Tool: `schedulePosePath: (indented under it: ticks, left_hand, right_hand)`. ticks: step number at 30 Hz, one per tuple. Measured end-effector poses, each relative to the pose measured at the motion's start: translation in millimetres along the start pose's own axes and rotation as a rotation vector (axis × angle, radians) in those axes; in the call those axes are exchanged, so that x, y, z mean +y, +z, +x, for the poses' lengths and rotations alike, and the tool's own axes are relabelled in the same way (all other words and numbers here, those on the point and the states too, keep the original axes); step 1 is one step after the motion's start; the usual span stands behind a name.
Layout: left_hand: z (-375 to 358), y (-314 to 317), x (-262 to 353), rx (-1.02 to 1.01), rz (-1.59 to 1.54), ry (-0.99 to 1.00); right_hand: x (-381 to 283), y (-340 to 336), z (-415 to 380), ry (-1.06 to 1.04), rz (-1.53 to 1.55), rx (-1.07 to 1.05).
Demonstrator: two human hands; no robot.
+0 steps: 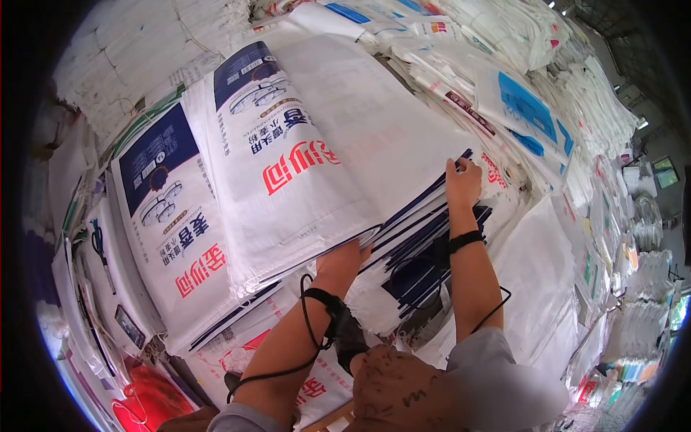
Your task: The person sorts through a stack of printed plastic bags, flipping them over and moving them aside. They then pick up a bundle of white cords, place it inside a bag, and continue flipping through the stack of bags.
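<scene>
Grey sleeves (pixel 486 353) front a sack-piled room (pixel 656 147), right fingers (pixel 453 173) clamping a sack (pixel 389 129), left hand (pixel 340 262) half-hidden, grip unclear.

The middle sack (pixel 295 194) is printed in navy and red on white, with a solid navy panel (pixel 241 68). The left sack (pixel 162 209) is patterned likewise. The right sack (pixel 529 108) is blotched with bright blue. The bag (pixel 155 403) is coloured red, the sleeves (pixel 482 353) grey, the wristbands (pixel 466 241) black.

On the white bag (pixel 162 241) at left of the frame, red characters read 金沙河, and dark blue ones read 麦香, 馒头用 and 小麦粉. The middle bag (pixel 248 205) carries the same words, partly curved away. Smaller print is unclear.
</scene>
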State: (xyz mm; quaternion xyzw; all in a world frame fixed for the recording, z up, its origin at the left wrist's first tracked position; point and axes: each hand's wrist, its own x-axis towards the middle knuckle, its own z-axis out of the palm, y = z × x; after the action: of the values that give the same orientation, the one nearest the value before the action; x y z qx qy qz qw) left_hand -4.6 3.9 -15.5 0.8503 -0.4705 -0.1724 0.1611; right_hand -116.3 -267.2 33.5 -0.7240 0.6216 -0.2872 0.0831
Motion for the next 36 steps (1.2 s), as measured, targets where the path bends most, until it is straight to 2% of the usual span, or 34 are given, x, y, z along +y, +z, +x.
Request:
schedulePosePath:
  ticks: [4,6,8,11,12,13,16,19,20,21,23,25,26,27,28,29,31,36]
  left_hand:
    - [0,1,1,-0.007,0.011,-0.012]
    - [1,1,2,-0.018,0.006,-0.018]
    - [2,3,0,0.012,0.024,0.007]
    - [2,6,-1,0.066,0.078,0.036]
    - [5,17,-6,0.063,0.08,0.039]
    - [6,18,-6,0.044,0.066,0.042]
    - [5,9,-4,-0.109,-0.032,0.023]
    - [-2,-4,1,-0.127,-0.006,0.0]
    - [0,-9,4,-0.122,0.021,-0.004]
    - [1,-13,5,-0.121,0.039,-0.013]
    - [1,-18,7,-0.105,0.086,-0.025]
    - [1,-10,5,-0.017,0.112,-0.006]
    - [0,6,0,0.081,0.1,0.022]
    - [0,3,0,0.082,0.097,0.023]
    - [0,-2,2,0.014,0.045,0.002]
    - [1,-6,3,-0.055,-0.005,-0.018]
    - [1,-7,5,-0.051,0.021,-0.013]
    - [0,-1,2,-0.017,0.059,0.004]
  right_hand:
    - [-15,4,11,0.003,0.034,-0.086]
    - [-29,15,9,-0.241,0.13,0.037]
    - [-74,7,-14,-0.435,0.236,0.061]
    - [-144,-11,-69,-0.871,0.422,0.008]
    - [-160,-15,-91,-0.97,0.463,-0.055]
    - [-174,-22,-114,-0.981,0.504,-0.234]
    - [-191,-28,-177,-1.211,0.543,-0.435]
    - [-180,-26,-215,-1.353,0.65,-0.649]
    - [-168,-20,-211,-1.43,0.542,-0.734]
    - [-163,-21,-203,-1.425,0.537,-0.732]
    - [-155,-22,-169,-1.104,0.68,-0.821]
    - [-129,-12,-121,-0.905,0.658,-0.466]
    - [-107,2,-92,-0.746,0.572,-0.273]
    - [-87,5,-66,-0.596,0.483,-0.134]
    - [-57,18,-40,-0.432,0.397,-0.037]
    - [-30,22,-20,-0.365,0.302,0.05]
    - [-1,18,-3,-0.024,0.199,0.026]
    - [19,24,7,0.042,0.25,0.074]
